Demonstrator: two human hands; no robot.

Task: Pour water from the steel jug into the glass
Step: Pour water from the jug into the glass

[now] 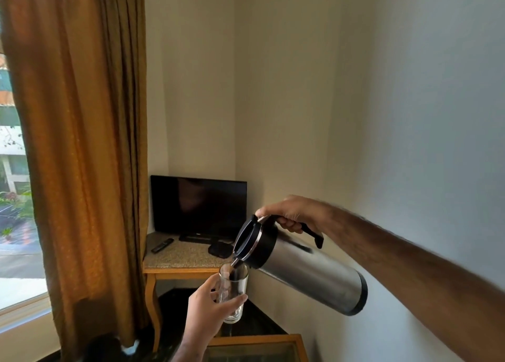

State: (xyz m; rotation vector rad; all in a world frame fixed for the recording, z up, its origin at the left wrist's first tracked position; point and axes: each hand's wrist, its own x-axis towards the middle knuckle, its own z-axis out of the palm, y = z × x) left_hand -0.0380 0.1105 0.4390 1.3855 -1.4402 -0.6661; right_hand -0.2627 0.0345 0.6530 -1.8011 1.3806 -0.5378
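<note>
My right hand (pixel 293 215) grips the black handle of the steel jug (pixel 311 274), which is tipped steeply down to the left, its black lid and spout lowest. The spout sits right over the rim of a clear glass (pixel 237 282). A thin stream of water runs from the spout into the glass. My left hand (pixel 209 311) is wrapped around the lower part of the glass and holds it upright in the air below the jug. The fingers hide the lower left side of the glass.
A corner table (pixel 177 257) with a speckled top carries a dark television (pixel 198 205), a remote (pixel 162 245) and a small black object (pixel 220 249). A brown curtain (pixel 79 142) hangs on the left. A glass-topped wooden table (pixel 276 339) lies below my hands.
</note>
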